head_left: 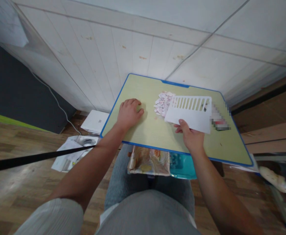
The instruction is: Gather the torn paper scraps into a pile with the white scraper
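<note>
My right hand (pixel 193 138) grips the near edge of a white slotted plastic panel (pixel 189 119), with the thumb on its top face. A row of long slots runs along the panel's far side. Its left end partly covers a heap of torn white paper pieces (pixel 162 103) on the pale yellow tabletop (pixel 150 133). My left hand (pixel 130 112) rests on the table to the left of the heap, apart from it. Its fingers are loosely bent, with a gap to the thumb, and nothing shows in them.
A blurred-out item (pixel 219 120) lies right of the panel. Below the table's near edge are a patterned cloth (pixel 149 161) and a teal plastic tray (pixel 183 166). White boxes (pixel 94 121) stand on the floor at left. A white panelled wall (pixel 123 49) borders the far side.
</note>
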Motion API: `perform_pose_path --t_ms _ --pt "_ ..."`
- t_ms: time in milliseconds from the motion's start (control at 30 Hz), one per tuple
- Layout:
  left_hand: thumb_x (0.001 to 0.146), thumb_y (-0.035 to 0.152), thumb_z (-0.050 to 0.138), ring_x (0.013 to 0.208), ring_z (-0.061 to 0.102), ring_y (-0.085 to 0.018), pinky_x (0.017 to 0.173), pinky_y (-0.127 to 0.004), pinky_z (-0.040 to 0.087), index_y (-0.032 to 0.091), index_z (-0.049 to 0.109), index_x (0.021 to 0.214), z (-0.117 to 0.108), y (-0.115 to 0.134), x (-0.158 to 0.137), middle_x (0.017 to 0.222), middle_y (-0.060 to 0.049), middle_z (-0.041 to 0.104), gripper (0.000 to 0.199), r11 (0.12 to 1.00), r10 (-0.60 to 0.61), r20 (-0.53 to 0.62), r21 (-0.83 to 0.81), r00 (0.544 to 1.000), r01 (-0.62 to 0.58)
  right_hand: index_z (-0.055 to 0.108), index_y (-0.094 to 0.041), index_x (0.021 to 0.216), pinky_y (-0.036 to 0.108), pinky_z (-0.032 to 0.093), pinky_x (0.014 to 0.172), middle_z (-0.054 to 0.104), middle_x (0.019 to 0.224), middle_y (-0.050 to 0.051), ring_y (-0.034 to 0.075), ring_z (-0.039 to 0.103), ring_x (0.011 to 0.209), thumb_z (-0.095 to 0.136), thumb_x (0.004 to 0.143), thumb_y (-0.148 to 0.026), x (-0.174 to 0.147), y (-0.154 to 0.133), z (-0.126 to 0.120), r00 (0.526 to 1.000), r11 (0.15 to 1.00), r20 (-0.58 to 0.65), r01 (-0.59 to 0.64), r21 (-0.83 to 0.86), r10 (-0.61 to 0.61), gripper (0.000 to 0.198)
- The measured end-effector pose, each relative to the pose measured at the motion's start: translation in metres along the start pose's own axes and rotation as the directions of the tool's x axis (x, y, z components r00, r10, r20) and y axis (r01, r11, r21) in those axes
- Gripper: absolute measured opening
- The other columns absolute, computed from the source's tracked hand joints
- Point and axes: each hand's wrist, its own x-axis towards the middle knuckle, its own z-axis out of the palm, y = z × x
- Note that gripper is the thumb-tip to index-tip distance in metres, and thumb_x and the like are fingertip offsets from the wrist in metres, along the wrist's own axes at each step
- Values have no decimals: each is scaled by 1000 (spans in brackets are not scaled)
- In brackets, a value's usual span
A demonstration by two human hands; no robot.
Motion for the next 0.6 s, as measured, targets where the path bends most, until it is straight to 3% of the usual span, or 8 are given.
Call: perform_pose_path --t_ms 133,333,600 --pt "105 31 66 146 70 -39 130 -58 51 21 81 129 -1 1 0 148 -17 82 30 1000 2 6 -3 1000 -1 76 -24 86 44 69 77 84 77 6 26 78 65 81 100 -74 -1 0 1 997 1000 -74 3 22 -1 51" --pt "105 31 66 145 70 -40 130 -59 51 21 82 129 -2 1 0 147 -17 83 30 1000 -2 -1 -1 1000 2 76 -25 88 40 67 72 84 77 6 24 77 65 82 98 -74 -5 -14 17 999 998 49 3 67 -6 50" --pt "105 30 66 146 70 -39 131 -59 51 24 82 129 -3 2 -2 147 -16 83 30 1000 -4 6 -19 1000 5 75 -24 91 36 61 58 86 82 10 20 69 55 83 89 -84 1 -24 37 993 995 110 -53 85 44 61"
